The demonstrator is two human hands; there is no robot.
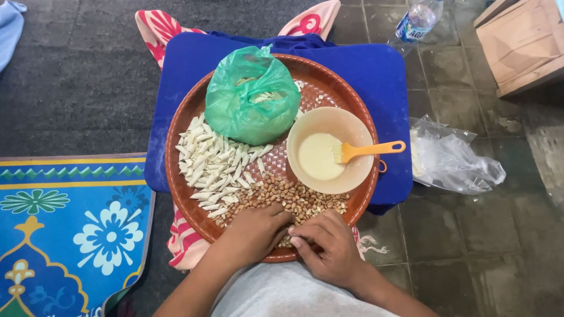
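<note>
Head view, both hands at the near rim of the tray (176,170). Left hand (255,232) lies palm-down on the peanuts (288,196), fingers curled into the pile; I can't tell if it has any pinched. Right hand (329,246) is just beside it, fingers drawn in tight at the pile's near edge, thumb tip toward the left hand. Grip looks narrow, maybe on a nut or two, but whatever is held is hidden, so I won't call it.

Peanuts sit in a loose brown heap on the near part of the round woven tray, between the hands and the bowl (305,126).

Progress, my read: a good spread of small pale rolled pieces (214,161) already lies on the tray's left side, touching the peanut heap. Plenty of peanuts remain, so the work looks mid-way, not near done.

Cream bowl on the tray's right holds pale liquid (317,155), with an orange-handled brush (367,149) resting in it, handle over the rim. Green plastic bag (252,97) at the tray's far side, mouth open, more pale pieces inside.

Tray sits on a blue cushion (376,76) over red-and-white patterned cloth (158,26), all on the tiled floor (470,246). Clear crumpled plastic bag (452,158) lies right of the cushion. Clear bottle (418,20) with a blue label stands top right, wooden box (520,44) beside it. Blue floral mat (70,229) on the left.
</note>
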